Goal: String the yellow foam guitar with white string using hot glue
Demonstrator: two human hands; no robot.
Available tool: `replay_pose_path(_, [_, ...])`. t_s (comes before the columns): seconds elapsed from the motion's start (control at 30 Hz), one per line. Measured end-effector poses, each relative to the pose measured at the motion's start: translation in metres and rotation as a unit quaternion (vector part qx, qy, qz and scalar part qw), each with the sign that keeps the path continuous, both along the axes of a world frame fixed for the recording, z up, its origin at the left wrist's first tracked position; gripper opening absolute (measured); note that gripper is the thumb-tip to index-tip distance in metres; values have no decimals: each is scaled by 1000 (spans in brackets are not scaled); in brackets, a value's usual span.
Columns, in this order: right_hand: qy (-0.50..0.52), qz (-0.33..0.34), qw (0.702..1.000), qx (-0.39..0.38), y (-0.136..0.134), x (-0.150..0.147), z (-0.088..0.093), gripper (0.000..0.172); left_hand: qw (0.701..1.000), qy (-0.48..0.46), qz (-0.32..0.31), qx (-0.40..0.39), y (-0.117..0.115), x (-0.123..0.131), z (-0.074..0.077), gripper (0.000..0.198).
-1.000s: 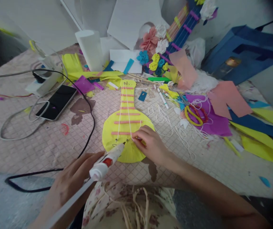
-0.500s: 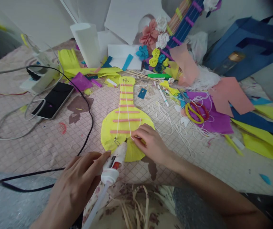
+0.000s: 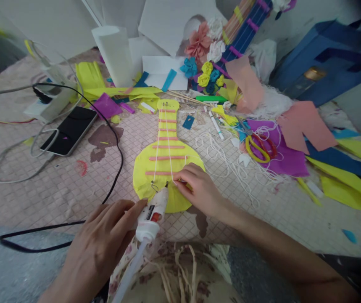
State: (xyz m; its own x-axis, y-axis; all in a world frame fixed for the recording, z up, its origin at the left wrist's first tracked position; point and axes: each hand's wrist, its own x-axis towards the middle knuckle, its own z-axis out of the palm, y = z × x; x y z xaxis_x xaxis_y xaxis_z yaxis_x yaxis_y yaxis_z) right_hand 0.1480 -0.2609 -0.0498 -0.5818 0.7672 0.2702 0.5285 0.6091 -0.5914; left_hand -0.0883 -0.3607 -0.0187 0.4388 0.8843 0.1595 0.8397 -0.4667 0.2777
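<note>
A yellow paper guitar [image 3: 167,150] with pink strips across its neck and body lies flat before me. Two white strings [image 3: 169,147] run down it from the head. My left hand [image 3: 107,235] is closed around a white glue gun [image 3: 150,214], a clear glue stick poking from its rear. The dark nozzle rests at or just over the lower body, beside the end of the right string. My right hand [image 3: 197,187] pinches that string's lower end with thumb and fingertips, its side resting on the guitar. A small wire loop sits near the left string's end.
At left are a phone [image 3: 69,130], a power strip [image 3: 46,105] and a black cable [image 3: 122,155] curving toward me. Loose white string [image 3: 227,160], scissors [image 3: 257,149] and paper scraps spread to the right. Paper flowers [image 3: 199,42] and a blue bag [image 3: 319,63] stand behind.
Hardly anything differs. Both hands, the glue gun and the string keep their places on the guitar; the view has shifted very slightly.
</note>
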Motion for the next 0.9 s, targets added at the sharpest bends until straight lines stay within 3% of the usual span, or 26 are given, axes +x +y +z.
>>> replay_pose_path(0.77, [-7, -1, 1000, -5, -1, 0, 0, 10, 1000, -18, 9, -4, -7, -7, -4, 36])
replay_pose_path(0.9, [-7, 2, 1000, -1, -2, -1, 0, 10, 997, -51, 54, 7, -14, -16, -8, 35])
